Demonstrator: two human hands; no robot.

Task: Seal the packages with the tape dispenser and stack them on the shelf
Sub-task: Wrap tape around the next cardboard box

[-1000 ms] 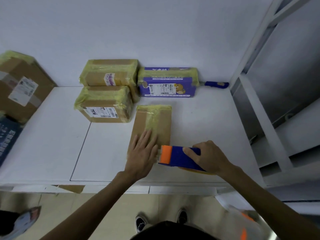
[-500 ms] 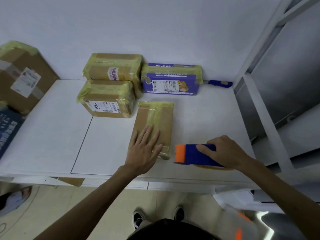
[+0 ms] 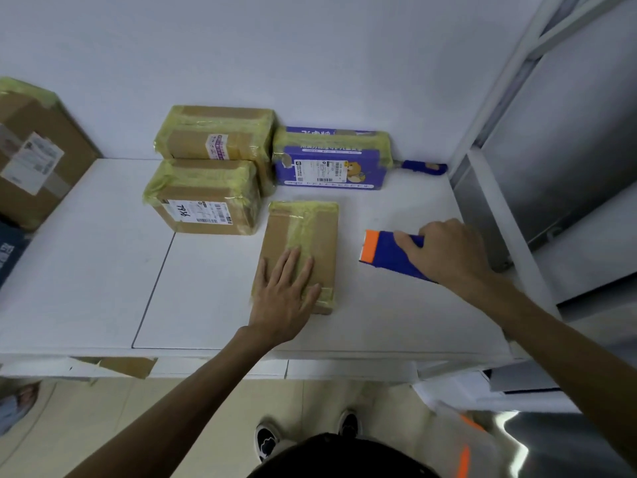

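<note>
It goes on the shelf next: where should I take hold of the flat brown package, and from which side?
Probably by its two long edges, from above. The flat brown package lies flat on the table, long axis running away from you, both long sides clear. The left hand rests flat on its near end; the right hand holds the tape dispenser.

Left hand (image 3: 286,294) lies flat, fingers straight, on the near end of a flat brown box (image 3: 310,232) banded with yellowish tape. Right hand (image 3: 444,253) grips a blue-and-orange tape dispenser (image 3: 382,253), right of that box and apart from it. Beyond the left hand: a labelled box (image 3: 203,198), then a rear box (image 3: 217,132). Beyond both hands, a purple box (image 3: 331,160) at the wall. Shelf frame (image 3: 489,188) right of the right hand. White worktop (image 3: 86,270).
</note>
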